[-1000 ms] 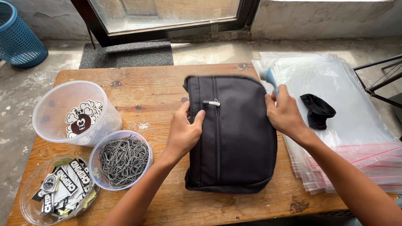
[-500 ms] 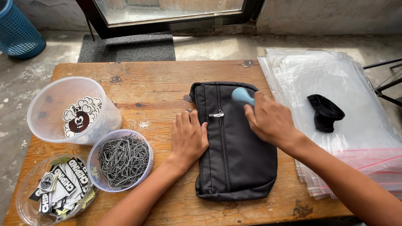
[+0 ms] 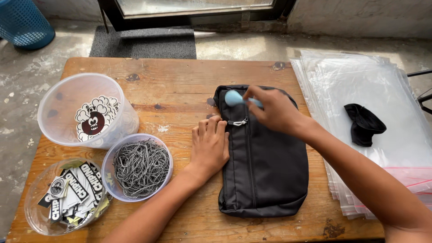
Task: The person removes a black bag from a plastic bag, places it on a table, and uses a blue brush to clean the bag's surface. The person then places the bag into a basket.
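Pouch [image 3: 265, 157], black and zippered, flat at table [image 3: 180, 85] centre. Left hand [image 3: 209, 146], open palm, pressing its left edge, shifted down from the zipper pull [image 3: 238, 122]. Right hand [image 3: 274, 110] pinching a light blue tool [image 3: 235, 98], now brought over the top corner; black cloth [image 3: 363, 123] untouched on plastic bags [image 3: 373, 90].

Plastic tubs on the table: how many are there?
3, all at the table's left: a tall sticker tub at the back, a chain tub beside the left hand, and a label tub in front.
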